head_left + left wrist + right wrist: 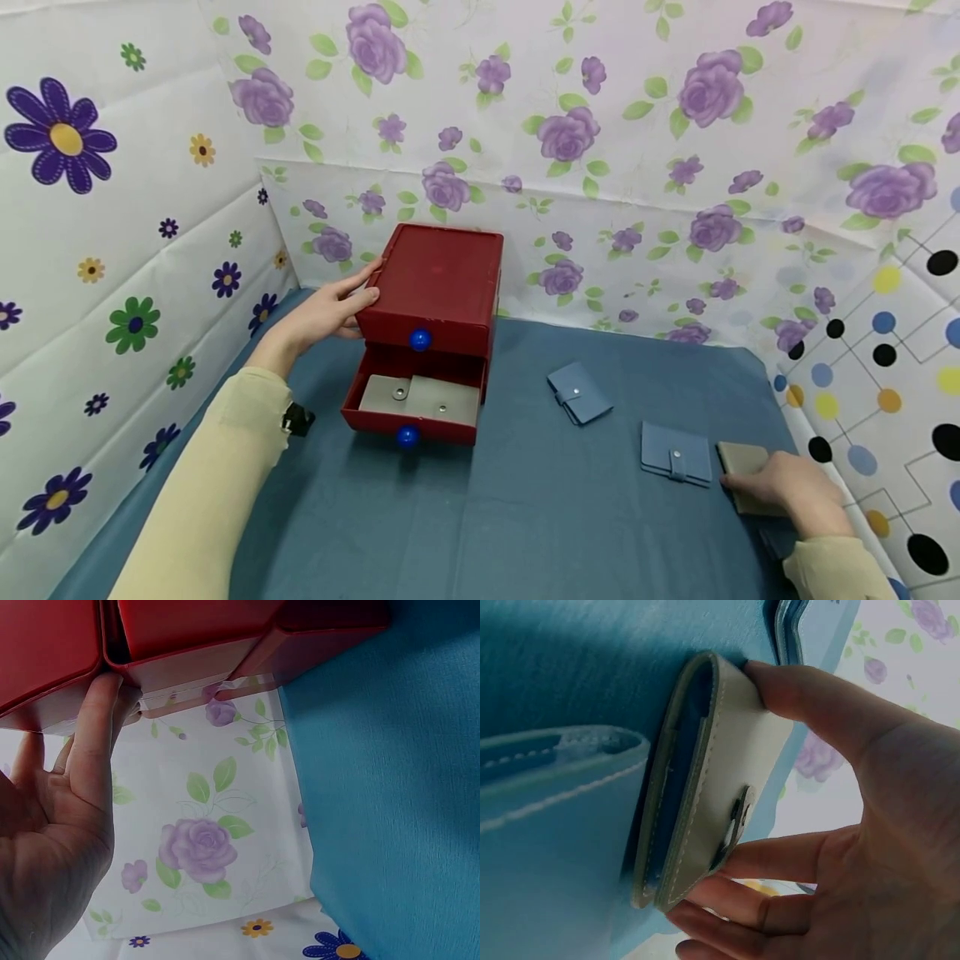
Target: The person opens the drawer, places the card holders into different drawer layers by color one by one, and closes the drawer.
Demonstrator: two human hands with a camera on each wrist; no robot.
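Observation:
A red two-drawer box [442,275] with blue knobs stands left of centre. Its lower drawer [438,429] is pulled out, and two grey-beige snap wallets [444,400] lie side by side in it. My left hand [322,312] rests against the box's left side, fingers extended along it. At the far right, my right hand [795,487] grips another grey-beige wallet [742,458] across its edges, with the thumb on its left edge. In the right wrist view, this wallet [735,742] shows its snap tab, the thumb at one edge and fingertips at the other.
A blue snap wallet [675,454] lies just left of my right hand, and another blue wallet [580,393] sits tilted farther back. A darker blue wallet [777,542] is partly hidden under the right wrist. Patterned cloth walls [600,167] border the blue-covered table [555,517].

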